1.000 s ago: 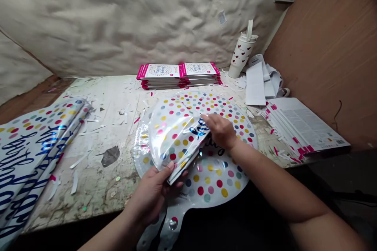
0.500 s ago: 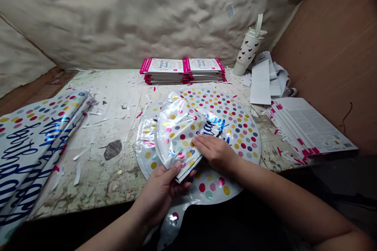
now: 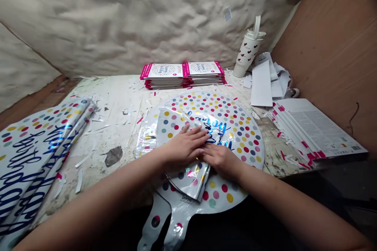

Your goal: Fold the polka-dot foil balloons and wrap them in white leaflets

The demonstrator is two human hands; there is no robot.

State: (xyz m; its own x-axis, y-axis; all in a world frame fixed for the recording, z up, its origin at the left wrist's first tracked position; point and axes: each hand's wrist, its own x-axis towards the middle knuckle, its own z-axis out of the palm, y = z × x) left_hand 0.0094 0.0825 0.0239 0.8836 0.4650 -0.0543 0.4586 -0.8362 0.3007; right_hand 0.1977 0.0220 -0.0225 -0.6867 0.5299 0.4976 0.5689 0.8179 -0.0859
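Note:
A folded foil balloon (image 3: 167,125), white with coloured dots and blue lettering, lies on top of flat round foil balloons (image 3: 244,129) of the same print. My left hand (image 3: 188,143) lies flat on the folded balloon, fingers stretched out and pointing right. Against its fingertips, my right hand (image 3: 222,159) presses the folded balloon near its right side; its fingers are partly hidden under the left hand. Two balloon tails (image 3: 178,225) hang over the table's front edge.
Pink-and-white printed packs (image 3: 167,70) stand stacked at the back. A white tumbler with hearts (image 3: 247,53), white paper strips (image 3: 261,82) and a pile of printed cards (image 3: 326,125) are on the right. More dotted balloons (image 3: 38,153) lie at the left. Paper scraps litter the table (image 3: 112,113).
My left hand has let go of the folded balloon's lower corner and moved up to lie flat on it. The folded balloon now rests lower on the stack. A second tail shows.

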